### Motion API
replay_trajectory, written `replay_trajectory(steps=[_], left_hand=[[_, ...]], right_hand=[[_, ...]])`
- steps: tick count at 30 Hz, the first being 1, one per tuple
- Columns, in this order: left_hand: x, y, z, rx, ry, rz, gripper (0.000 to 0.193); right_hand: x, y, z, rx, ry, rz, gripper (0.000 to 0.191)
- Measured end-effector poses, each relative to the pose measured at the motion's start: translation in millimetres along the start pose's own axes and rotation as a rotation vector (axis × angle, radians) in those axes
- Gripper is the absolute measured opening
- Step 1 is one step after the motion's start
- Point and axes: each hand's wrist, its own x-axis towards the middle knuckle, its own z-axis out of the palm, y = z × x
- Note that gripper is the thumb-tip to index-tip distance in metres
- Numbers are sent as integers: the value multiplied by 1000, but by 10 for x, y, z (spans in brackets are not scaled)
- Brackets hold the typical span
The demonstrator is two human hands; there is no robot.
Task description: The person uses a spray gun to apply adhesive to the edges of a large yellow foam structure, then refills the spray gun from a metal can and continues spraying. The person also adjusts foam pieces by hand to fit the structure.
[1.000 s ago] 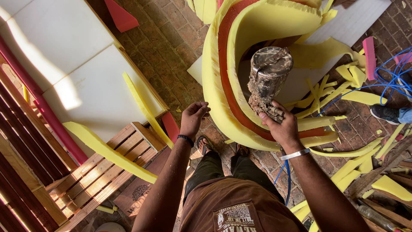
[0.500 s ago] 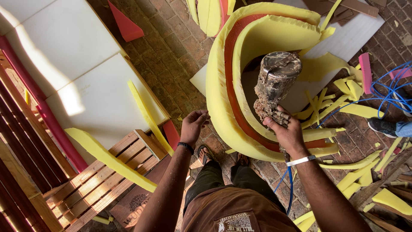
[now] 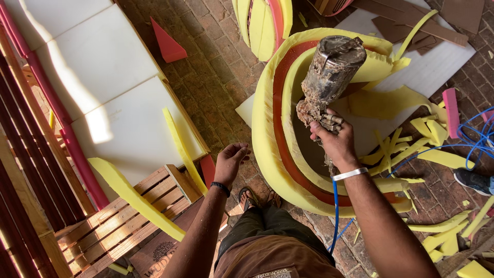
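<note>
Gripping a glue-caked spray gun [image 3: 329, 77], the right hand [image 3: 334, 141] is aiming into the curved yellow foam [image 3: 265, 139]; left hand [image 3: 230, 162] is hovering released, fingers loosely curled.

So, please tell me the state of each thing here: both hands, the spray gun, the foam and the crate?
Left hand: empty, fingers curled, in the air.
Right hand: gripping the spray gun.
Spray gun: glue-crusted, can upward, held inside the foam.
Curved foam piece: yellow and red layers, standing bent.
Wooden crate: on the floor.
</note>
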Motion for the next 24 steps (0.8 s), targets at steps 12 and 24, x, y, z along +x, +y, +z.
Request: replay_trajectory(steps=[12, 24], left_hand=[[76, -24, 21, -11, 140, -13, 24], [941, 245, -58, -28, 16, 13, 24]], right_hand=[[524, 38, -45, -10, -151, -89, 29], [975, 24, 175, 54, -47, -106, 31]])
